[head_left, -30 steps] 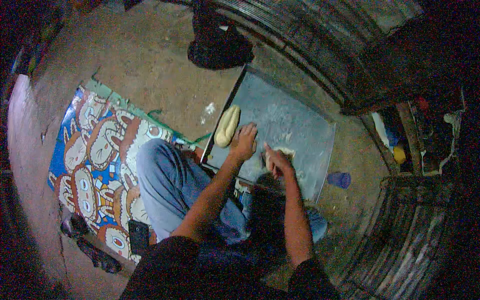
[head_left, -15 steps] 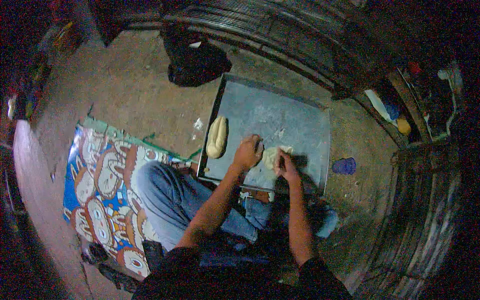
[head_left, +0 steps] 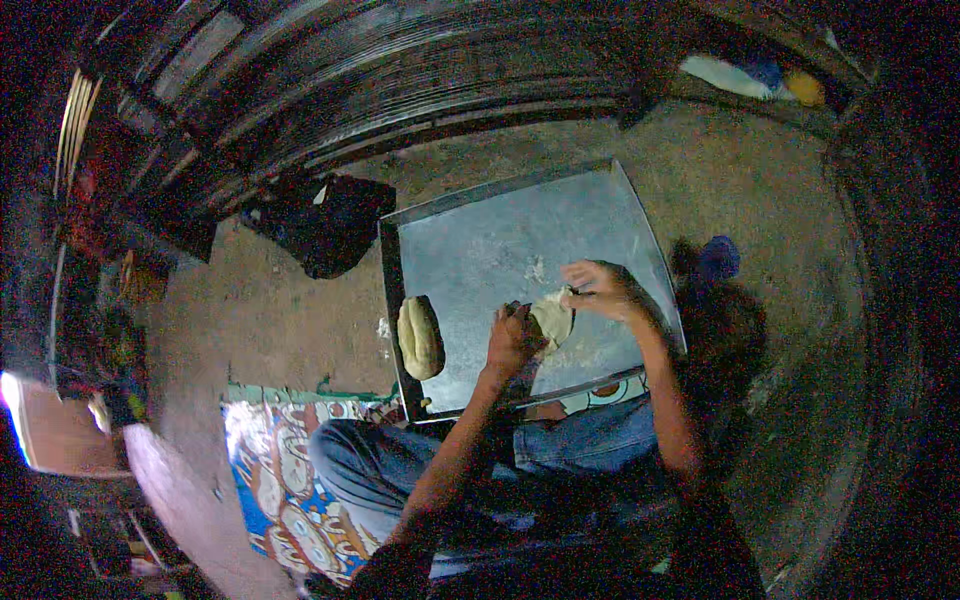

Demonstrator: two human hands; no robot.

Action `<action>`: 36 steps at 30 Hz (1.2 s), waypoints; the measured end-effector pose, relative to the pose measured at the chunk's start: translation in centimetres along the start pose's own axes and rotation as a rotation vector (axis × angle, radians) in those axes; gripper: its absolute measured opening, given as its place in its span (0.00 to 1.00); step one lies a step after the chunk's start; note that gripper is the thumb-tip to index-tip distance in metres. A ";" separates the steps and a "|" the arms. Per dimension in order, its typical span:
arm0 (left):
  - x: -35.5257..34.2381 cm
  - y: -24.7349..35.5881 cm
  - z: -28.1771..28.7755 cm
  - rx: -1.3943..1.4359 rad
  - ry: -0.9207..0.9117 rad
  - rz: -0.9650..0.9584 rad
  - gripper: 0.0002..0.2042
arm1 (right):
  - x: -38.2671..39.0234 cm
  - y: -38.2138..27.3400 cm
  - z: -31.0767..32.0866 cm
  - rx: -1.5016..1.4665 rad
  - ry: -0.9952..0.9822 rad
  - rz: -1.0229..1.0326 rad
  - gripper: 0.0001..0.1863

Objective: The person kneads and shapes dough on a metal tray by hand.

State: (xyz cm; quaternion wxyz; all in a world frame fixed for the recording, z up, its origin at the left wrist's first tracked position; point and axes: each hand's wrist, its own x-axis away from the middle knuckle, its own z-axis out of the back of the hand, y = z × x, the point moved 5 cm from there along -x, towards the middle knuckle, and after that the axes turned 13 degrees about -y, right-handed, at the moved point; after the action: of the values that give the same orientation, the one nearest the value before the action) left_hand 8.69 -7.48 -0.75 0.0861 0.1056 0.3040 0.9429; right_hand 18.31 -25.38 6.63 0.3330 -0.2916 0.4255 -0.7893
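Observation:
A flattened, pale piece of dough lies toward the near middle of a shallow metal tray. My left hand is closed on the dough's left edge, fingers curled. At the dough's upper right edge is my right hand, slightly blurred, its fingers stretched leftward and thumb apart. A long, rounded piece of dough with a groove along it rests by the tray's left wall. Pale smears mark the tray's surface, and a small dough scrap lies in its near left corner.
The tray stands just beyond my jeans-covered legs. A printed cartoon mat lies at the lower left. Black cloth or a bag sits beyond the tray's far left corner. A purple container is to the right, and dark slatted metalwork runs behind.
The view has turned and shifted. My right hand has risen from the dough's near right side to its upper edge, fingers extending. The dough between my hands looks broader and flatter.

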 end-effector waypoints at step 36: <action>3.6 9.4 7.2 0.679 0.447 -0.198 0.29 | 2.9 -2.6 -6.5 -0.232 -0.213 0.192 0.61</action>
State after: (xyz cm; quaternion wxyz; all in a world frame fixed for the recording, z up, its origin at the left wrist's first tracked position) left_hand 6.15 -10.25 11.03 0.0684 -0.1090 0.6174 0.7761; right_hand 11.00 -23.45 6.38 0.4140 -0.3683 0.5019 -0.6641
